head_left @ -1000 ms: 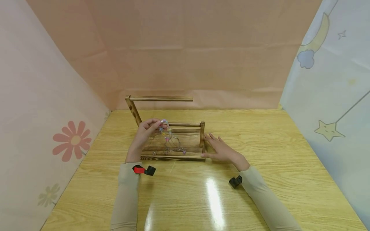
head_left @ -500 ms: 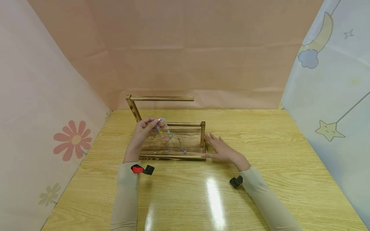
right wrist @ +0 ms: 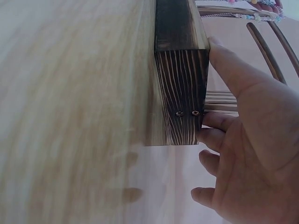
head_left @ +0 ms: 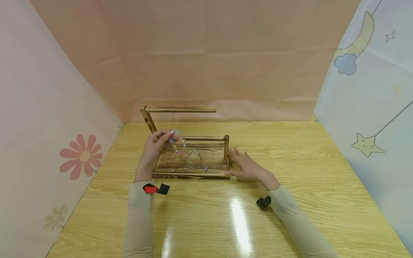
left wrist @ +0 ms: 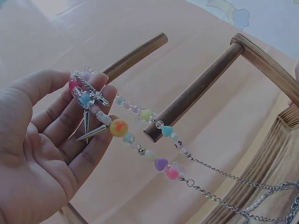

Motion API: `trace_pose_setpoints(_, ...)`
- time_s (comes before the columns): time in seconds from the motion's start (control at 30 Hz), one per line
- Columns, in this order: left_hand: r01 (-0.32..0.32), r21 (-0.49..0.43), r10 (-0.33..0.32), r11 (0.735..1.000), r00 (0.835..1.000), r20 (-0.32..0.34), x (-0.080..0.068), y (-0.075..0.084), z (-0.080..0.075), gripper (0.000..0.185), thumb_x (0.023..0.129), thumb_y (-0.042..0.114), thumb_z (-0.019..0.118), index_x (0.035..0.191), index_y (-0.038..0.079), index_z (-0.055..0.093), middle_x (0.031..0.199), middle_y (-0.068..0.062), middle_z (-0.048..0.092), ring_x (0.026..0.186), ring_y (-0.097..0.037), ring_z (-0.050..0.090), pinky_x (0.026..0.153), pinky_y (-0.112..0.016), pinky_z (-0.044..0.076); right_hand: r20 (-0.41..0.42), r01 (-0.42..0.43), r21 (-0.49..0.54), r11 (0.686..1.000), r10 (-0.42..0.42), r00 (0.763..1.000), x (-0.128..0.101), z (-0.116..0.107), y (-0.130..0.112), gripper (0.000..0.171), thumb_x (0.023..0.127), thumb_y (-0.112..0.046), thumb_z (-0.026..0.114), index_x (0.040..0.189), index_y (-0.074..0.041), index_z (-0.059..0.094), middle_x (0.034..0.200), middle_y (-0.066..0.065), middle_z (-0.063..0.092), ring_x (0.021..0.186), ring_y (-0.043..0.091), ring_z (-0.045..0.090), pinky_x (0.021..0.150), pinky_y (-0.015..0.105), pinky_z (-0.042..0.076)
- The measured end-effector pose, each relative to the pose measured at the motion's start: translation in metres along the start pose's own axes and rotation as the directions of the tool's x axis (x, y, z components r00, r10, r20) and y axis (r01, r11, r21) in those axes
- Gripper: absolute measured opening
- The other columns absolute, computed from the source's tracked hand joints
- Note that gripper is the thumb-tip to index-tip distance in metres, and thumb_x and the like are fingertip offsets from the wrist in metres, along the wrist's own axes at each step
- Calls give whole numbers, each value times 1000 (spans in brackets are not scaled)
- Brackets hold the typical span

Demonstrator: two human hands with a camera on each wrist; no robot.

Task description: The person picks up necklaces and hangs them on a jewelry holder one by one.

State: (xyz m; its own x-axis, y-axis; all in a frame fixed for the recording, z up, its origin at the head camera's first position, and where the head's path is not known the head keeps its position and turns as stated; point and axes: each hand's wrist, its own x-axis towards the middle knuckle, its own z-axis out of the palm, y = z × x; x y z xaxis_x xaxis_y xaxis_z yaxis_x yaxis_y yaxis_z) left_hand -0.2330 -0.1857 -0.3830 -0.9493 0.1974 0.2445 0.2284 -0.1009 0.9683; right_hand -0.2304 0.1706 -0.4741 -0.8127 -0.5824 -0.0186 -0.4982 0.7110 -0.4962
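Pink paper walls and a star-printed sheet enclose a glossy wooden table point(head_left: 290, 150). On it stands a wooden rack point(head_left: 193, 171). The left hand point(head_left: 154, 145) pinches a beaded chain point(left wrist: 140, 140) above the tray; the right hand point(head_left: 248, 167), fingers straight, presses the rack's end.

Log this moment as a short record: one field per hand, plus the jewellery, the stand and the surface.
left hand: left hand holds the beaded end of the bracelet chain, lifted beside the lower bar
right hand: right hand lies flat, fingers straight, against the stand's right end
jewellery: beaded chain with pastel beads and silver spike charms; its metal links trail down to the base
stand: dark wooden jewellery stand, two horizontal bars, tray base
surface: light wooden table
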Motion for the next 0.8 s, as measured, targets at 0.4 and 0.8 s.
trace_pose_setpoints(0.4, -44, -14, 44, 999, 998, -43, 0, 1, -2, 15, 97, 15, 49, 98, 9, 62, 89, 4, 70, 88, -12, 64, 82, -27, 49, 2, 2, 15, 1000, -2, 1000, -1, -2, -4, 90, 86, -57, 55, 149, -9, 12, 154, 18, 10, 142, 32, 6, 113, 55, 3)
trace_pose_setpoints(0.8, -58, -8, 57, 998, 996, -68, 4, -3, -12, 15, 97, 18, 50, 98, 9, 63, 90, 4, 70, 89, -11, 65, 80, -23, 50, -4, 9, 15, 1000, -8, 1000, -1, 0, -4, 90, 87, -55, 55, 149, -9, 11, 154, 18, 12, 142, 33, 6, 113, 56, 4)
